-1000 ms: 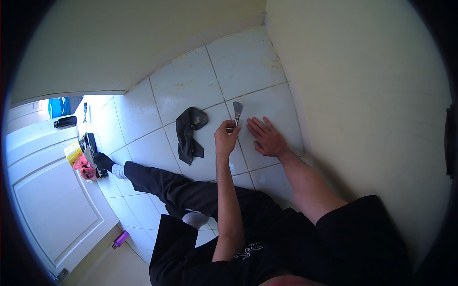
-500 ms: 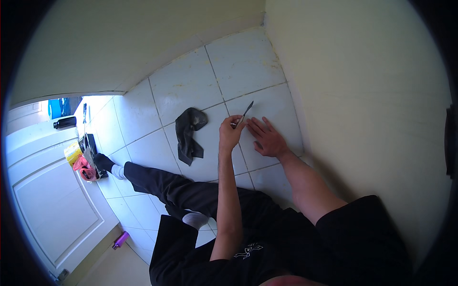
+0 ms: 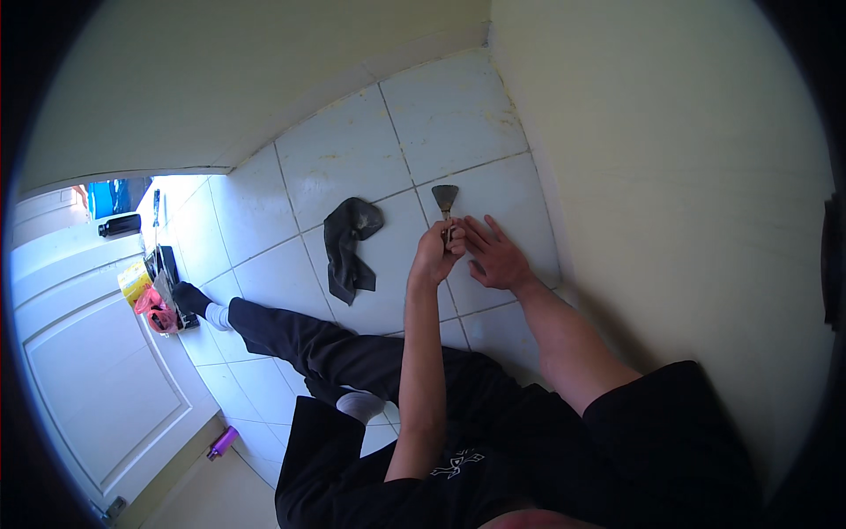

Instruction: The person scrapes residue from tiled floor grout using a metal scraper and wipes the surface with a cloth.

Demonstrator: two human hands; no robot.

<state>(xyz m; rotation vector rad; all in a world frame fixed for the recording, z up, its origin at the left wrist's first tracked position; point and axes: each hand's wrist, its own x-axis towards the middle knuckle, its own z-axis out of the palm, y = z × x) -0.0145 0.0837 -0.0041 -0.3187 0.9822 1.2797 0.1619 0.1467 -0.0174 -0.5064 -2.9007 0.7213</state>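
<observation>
On white tiles [image 3: 361,145], right fingers [image 3: 477,233] spread flat, left fingers [image 3: 456,236] clamped on scraper [image 3: 445,196]

There are two hands [image 3: 437,254] [image 3: 499,260], two feet [image 3: 361,406] [image 3: 191,300], one scraper [image 3: 446,197] and one dark cloth [image 3: 342,251]; toward the floor's [image 3: 348,137] left edge, one pink bag [image 3: 157,316], one yellow package [image 3: 134,280] and one purple bottle [image 3: 224,442].

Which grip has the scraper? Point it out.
The left grip: its fingers close around the handle of the scraper. The right grip instead rests palm-down on the tiled floor, holding nothing.
</observation>
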